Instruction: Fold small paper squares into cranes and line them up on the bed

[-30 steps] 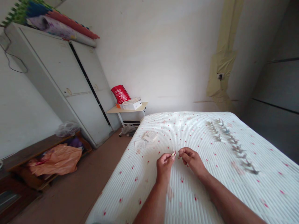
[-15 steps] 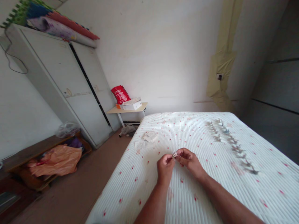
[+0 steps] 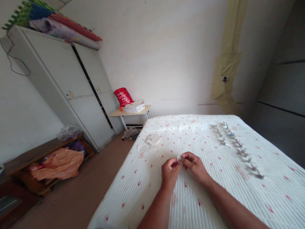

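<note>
Above the bed, my left hand (image 3: 170,168) and my right hand (image 3: 192,163) meet, fingertips pinched on a small piece of folded paper (image 3: 178,159). Only a pale, narrow bit of it shows between the fingers; its exact shape is hidden. To the left, loose sheets of printed paper (image 3: 153,140) lie on the mattress, some overlapping. Over on the right are rows of small folded paper figures (image 3: 241,151), which look like cranes, mostly whitish and grey with a bluish one among them.
The bed (image 3: 190,127) has a white ribbed cover with red dots. Beyond its far left corner stands a small table (image 3: 116,112) with a red bag (image 3: 123,97) and a white box (image 3: 135,108). A grey cabinet (image 3: 78,86) and a low wooden bench (image 3: 30,159) are at left.
The folded paper has turned slightly between my fingers, a thin edge now pointing up. My left hand has shifted a little to the right; the paper figures and sheets stay put.
</note>
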The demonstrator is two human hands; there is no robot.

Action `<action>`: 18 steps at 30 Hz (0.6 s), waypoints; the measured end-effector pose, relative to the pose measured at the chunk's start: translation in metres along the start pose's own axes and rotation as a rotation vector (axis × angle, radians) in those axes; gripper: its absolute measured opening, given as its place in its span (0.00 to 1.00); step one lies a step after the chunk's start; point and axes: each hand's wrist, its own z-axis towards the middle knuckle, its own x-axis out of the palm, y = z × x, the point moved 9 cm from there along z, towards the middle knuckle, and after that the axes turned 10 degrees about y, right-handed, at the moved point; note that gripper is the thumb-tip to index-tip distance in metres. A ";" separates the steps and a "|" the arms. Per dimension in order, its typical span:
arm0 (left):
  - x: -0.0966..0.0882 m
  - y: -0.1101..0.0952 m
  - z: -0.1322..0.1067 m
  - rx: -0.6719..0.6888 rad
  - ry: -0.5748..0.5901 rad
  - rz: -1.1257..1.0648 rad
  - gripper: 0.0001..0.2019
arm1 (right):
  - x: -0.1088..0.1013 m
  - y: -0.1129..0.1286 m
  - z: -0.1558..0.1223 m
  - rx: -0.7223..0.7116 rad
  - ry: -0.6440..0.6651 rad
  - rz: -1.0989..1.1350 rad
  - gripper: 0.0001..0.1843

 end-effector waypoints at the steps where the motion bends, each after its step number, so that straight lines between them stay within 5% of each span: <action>1: 0.001 0.000 0.000 -0.001 0.013 -0.009 0.06 | 0.000 0.000 0.000 -0.004 0.002 0.006 0.11; 7: 0.002 -0.002 -0.001 0.002 0.059 -0.041 0.12 | 0.000 0.000 0.000 -0.006 -0.010 -0.001 0.10; 18: -0.008 0.001 0.001 -0.025 -0.044 0.014 0.16 | 0.006 -0.002 -0.001 0.004 0.057 0.003 0.06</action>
